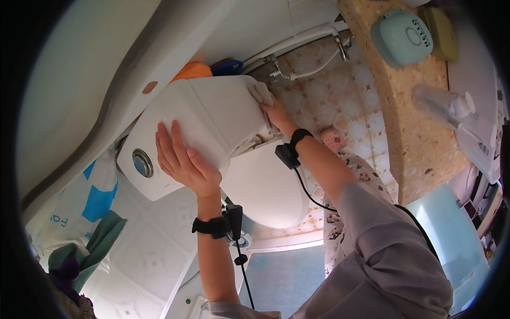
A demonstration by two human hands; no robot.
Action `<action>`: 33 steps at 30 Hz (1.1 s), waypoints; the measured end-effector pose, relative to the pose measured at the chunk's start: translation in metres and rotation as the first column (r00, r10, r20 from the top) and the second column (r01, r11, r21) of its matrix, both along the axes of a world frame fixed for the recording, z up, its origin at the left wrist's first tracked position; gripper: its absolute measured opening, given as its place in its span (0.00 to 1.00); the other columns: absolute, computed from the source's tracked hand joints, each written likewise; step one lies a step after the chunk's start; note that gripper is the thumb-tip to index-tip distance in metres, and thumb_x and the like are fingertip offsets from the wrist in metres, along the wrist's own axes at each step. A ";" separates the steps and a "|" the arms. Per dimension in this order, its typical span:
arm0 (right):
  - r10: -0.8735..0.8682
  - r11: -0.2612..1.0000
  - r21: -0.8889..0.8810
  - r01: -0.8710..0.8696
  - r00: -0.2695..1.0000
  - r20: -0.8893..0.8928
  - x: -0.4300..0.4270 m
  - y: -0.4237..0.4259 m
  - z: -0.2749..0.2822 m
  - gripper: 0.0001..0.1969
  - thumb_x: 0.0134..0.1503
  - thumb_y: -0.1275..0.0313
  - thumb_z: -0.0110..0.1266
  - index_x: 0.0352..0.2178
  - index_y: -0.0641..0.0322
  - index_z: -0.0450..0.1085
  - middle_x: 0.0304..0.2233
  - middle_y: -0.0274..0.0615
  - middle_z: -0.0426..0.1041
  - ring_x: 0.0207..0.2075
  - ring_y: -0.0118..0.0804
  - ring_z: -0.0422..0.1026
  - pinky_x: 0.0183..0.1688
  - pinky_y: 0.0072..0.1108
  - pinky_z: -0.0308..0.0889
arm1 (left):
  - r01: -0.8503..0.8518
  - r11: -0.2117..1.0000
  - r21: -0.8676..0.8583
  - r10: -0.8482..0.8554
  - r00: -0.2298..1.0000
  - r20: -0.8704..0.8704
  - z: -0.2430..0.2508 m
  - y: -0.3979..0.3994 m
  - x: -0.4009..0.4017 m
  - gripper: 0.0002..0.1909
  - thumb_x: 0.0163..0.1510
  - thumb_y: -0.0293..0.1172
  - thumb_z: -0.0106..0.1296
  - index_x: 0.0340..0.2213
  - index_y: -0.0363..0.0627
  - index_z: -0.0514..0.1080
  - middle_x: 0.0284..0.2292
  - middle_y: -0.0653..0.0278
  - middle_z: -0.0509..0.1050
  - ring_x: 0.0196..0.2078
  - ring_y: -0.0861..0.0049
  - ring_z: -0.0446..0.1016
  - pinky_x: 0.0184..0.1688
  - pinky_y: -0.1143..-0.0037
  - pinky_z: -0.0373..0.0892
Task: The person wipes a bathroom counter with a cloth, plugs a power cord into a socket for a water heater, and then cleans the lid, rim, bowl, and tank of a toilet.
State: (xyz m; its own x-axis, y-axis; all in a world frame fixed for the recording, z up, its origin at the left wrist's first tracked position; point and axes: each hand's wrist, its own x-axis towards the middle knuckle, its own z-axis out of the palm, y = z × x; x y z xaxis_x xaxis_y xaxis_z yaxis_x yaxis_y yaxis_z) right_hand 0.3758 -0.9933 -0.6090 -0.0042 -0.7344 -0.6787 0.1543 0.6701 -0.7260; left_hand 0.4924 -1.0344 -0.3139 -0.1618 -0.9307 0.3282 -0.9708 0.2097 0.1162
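A white toilet cistern [227,99] stands before me, with a round chrome flush button [142,162] set into its top. My left hand [185,159] rests on the cistern, palm down and fingers spread, and holds nothing. At the cistern's far right edge, my right hand [279,113] grips a greyish-beige cloth [261,93] pressed against its side. The fingers of that hand are partly hidden by the cloth. Below the cistern, the white toilet lid [265,187] is down over the bowl.
A speckled stone countertop [418,159] on the right carries a pale-green soap box [402,38] and a clear pump bottle [438,103]. Water pipes and a valve [275,67] run along the wall. An orange item [194,71] sits behind the cistern. A pink slipper [332,139] is on the tiled floor.
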 end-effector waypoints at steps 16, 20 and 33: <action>-0.109 0.705 -0.708 -0.038 0.981 -0.162 0.009 -0.021 0.221 0.33 0.38 0.66 0.57 0.50 0.50 0.60 0.51 0.41 0.57 0.51 0.45 0.55 0.49 0.33 0.52 | 0.009 1.000 -0.004 -0.009 1.000 -0.009 0.001 0.002 0.004 0.24 0.58 0.40 0.25 0.49 0.43 0.63 0.52 0.54 0.60 0.55 0.60 0.57 0.55 0.67 0.48; -0.123 0.711 -0.703 -0.023 0.980 -0.156 0.005 0.001 0.180 0.32 0.40 0.67 0.56 0.50 0.55 0.59 0.51 0.45 0.56 0.51 0.50 0.55 0.52 0.34 0.50 | -0.005 1.000 -0.023 0.006 1.000 0.022 0.002 0.001 -0.001 0.25 0.58 0.40 0.23 0.48 0.42 0.64 0.51 0.56 0.62 0.53 0.61 0.59 0.53 0.66 0.52; 0.030 0.998 0.060 -0.031 0.999 0.016 -0.001 0.040 0.000 0.26 0.50 0.64 0.48 0.50 0.62 0.59 0.47 0.57 0.60 0.43 0.54 0.65 0.44 0.36 0.61 | -0.008 0.999 -0.034 0.008 1.000 -0.009 0.001 0.002 0.004 0.26 0.58 0.43 0.22 0.48 0.45 0.65 0.51 0.56 0.62 0.54 0.62 0.58 0.54 0.67 0.50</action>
State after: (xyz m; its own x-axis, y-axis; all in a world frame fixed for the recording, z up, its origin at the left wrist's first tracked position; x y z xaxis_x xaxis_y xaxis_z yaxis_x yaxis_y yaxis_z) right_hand 0.3751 -0.9534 -0.6095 0.0287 -0.6917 -0.7216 0.1437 0.7173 -0.6818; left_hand 0.4967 -1.0323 -0.3125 -0.1510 -0.9201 0.3615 -0.9715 0.2057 0.1179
